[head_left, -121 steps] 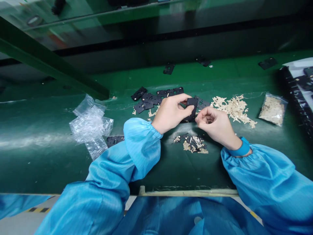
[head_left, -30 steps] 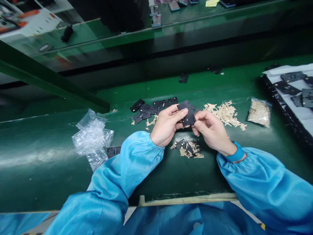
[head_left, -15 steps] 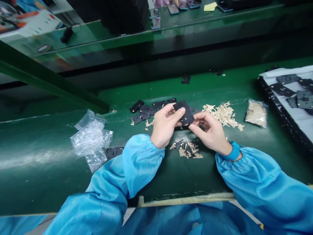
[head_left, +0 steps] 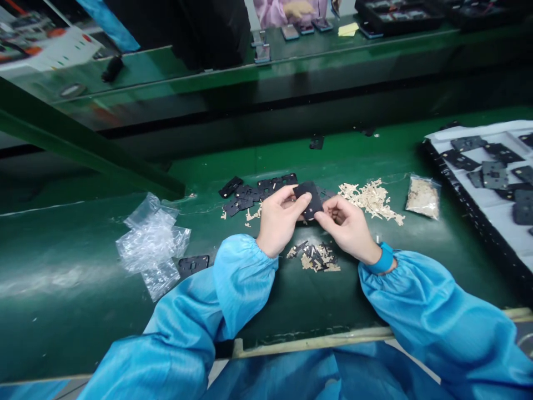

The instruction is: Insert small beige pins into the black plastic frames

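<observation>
My left hand [head_left: 280, 222] is closed on a flat black plastic plate [head_left: 307, 199], its thumb lying across the face. At the plate's lower right corner, my right hand [head_left: 348, 226] pinches the edge between thumb and fingers. Whether a small piece is also between those fingertips is hidden. Behind my left hand lie several similar black plates [head_left: 245, 195]. A heap of small beige pieces [head_left: 370, 199] spreads beyond my right hand. Nearer to me, below both hands, is a smaller pile of mixed black and beige strips [head_left: 318, 256].
Clear plastic bags [head_left: 153, 241] lie at the left, with one black plate [head_left: 194, 264] beside them. A filled bag [head_left: 423, 196] of beige pieces sits right of the heap. A white-lined tray [head_left: 513, 244] holds black plates. Across the bench, a co-worker's hand [head_left: 298, 9] shows near some phones.
The view has shifted slightly, bringing more of the right tray and the co-worker's hand into sight. Both hands keep hold of the black plate, now turned a little.
</observation>
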The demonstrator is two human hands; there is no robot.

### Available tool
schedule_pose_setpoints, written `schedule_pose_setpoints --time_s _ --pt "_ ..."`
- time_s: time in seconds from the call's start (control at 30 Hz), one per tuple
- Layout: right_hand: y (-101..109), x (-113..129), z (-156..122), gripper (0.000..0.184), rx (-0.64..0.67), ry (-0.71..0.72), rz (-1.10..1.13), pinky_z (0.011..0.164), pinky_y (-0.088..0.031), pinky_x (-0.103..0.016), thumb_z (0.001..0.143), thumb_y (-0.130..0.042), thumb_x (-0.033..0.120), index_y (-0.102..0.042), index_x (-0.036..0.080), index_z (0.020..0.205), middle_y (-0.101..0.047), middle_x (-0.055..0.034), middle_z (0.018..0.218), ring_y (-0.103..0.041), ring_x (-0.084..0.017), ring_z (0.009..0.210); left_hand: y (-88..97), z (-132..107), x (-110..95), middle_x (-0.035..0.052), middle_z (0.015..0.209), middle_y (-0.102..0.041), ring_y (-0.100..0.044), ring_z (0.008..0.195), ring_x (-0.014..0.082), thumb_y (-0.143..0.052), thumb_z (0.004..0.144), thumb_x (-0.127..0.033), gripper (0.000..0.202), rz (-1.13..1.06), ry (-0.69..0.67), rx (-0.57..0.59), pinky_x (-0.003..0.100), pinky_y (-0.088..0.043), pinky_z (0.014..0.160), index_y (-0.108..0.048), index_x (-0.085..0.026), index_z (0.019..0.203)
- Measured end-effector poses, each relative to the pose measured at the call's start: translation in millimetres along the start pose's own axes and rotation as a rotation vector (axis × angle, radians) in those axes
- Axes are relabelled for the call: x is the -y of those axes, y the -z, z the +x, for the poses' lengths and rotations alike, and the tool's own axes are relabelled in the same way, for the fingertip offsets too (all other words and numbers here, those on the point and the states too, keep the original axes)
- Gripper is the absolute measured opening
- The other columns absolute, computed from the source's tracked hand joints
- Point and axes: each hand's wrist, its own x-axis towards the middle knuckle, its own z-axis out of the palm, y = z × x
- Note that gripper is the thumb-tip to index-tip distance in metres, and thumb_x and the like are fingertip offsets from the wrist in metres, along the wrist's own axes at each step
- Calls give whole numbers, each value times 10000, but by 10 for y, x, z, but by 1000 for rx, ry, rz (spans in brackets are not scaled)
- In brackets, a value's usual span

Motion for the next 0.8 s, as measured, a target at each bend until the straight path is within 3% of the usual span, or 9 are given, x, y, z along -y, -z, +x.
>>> schedule_pose_setpoints --time_s 0.33,0.5,0.6,0.67,0.73,0.8 --pt "-35 -16 25 349 2 20 -104 571 -383 -271 827 -799 434 -525 221 791 -516 46 671 -469 -118 592 -35 -58 42 51 935 -744 -685 807 146 -846 730 -383 358 -182 136 -7 213 -586 621 -747 -158 991" --pt "27 70 92 356 122 -225 133 460 -331 -233 874 -716 515 -503 231 859 -516 80 571 -439 -92 454 -4 -11 44 59 930 -739 -673 810 159 -819 750 -368 335 -85 137 64 244 -589 649 -744 -161 1003" --pt "138 97 241 390 237 -406 231 402 -246 -210 829 -769 496 -486 227 815 -514 89 509 -390 -72 385 43 51 10 82 1052 -732 -684 922 172 -748 832 -354 324 -111 155 35 260 -602 721 -709 -173 1098" --pt "184 81 349 396 141 -397 287 410 -289 -208 823 -768 512 -495 225 817 -545 73 544 -436 -76 408 69 88 -19 92 1150 -709 -675 1009 175 -675 893 -338 298 -148 123 -33 278 -611 788 -676 -178 1144" --pt "170 31 406 391 8 -290 270 447 -366 -224 885 -662 594 -533 225 906 -614 36 643 -514 -97 468 84 116 -40 97 1183 -691 -670 1017 171 -627 923 -328 273 -169 92 -69 292 -617 806 -658 -173 1146" --pt "98 -38 387 425 2 -214 153 466 -390 -245 921 -585 637 -573 221 1007 -649 9 713 -539 -114 498 89 131 -48 93 1153 -692 -677 961 161 -614 927 -314 261 -169 80 -56 289 -618 778 -650 -168 1140"
